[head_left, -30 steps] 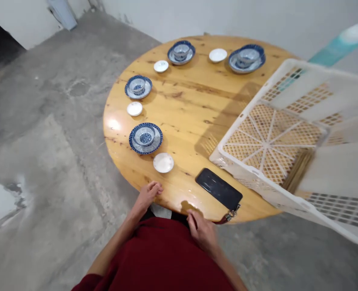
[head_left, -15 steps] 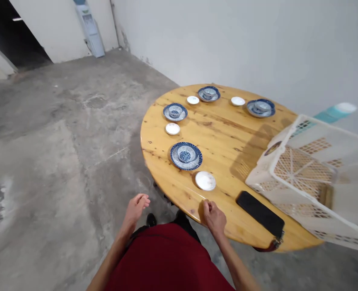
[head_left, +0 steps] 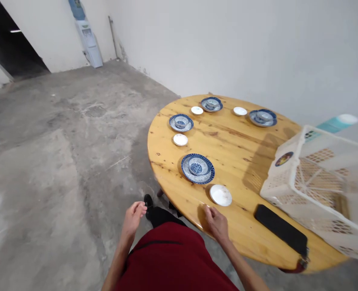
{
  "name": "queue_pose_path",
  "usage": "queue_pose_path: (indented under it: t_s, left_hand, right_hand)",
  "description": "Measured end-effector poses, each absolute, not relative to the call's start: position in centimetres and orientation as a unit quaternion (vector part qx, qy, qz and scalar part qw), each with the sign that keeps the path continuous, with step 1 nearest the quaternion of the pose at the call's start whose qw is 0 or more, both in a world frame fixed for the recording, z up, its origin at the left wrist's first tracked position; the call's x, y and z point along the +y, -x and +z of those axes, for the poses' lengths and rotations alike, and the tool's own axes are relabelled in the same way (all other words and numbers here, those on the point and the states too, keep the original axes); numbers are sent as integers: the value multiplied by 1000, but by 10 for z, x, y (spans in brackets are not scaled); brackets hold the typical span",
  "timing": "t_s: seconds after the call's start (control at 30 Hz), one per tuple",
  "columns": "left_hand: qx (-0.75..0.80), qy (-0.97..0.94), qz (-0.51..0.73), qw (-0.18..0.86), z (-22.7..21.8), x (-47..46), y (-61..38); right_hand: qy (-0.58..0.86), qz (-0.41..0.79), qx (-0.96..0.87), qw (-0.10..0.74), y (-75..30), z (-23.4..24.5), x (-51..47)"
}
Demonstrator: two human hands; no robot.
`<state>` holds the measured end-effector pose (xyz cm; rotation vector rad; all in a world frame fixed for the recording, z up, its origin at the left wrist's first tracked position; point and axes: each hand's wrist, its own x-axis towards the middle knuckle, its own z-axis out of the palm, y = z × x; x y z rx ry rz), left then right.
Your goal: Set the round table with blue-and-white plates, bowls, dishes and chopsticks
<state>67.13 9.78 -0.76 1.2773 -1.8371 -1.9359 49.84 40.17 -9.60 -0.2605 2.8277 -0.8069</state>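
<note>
My left hand hangs over the floor left of the table, its fingers loosely bent and holding nothing. At the near edge of the round wooden table my right hand has its fingers curled in; nothing shows in them. Just beyond it lies a small white dish. Further off, a blue-and-white plate carries a patterned bowl. Another plate with a bowl sits at the left rim beside a white dish.
A white plastic basket stands on the table's right side, a turquoise cylinder behind it. In front lies a black phone-like slab with a strap. More plates with bowls line the far rim. A water dispenser stands by the wall.
The table and dishes have shifted right and down in view as I moved. One shoe and dark trouser leg now show more. Both hands keep about the same pose, with nothing picked up.
</note>
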Motion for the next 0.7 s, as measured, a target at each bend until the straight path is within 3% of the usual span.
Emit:
queue_pose_path:
  t_s: [0.3, 0.7]
  left_hand:
    - [-678, -366, -636, 42, 2, 13, -603]
    - [-652, -392, -648, 14, -8, -93, -556]
  right_hand:
    - [282, -298, 903, 128, -475, -100, 217]
    - [242, -220, 930, 168, -404, -91, 87]
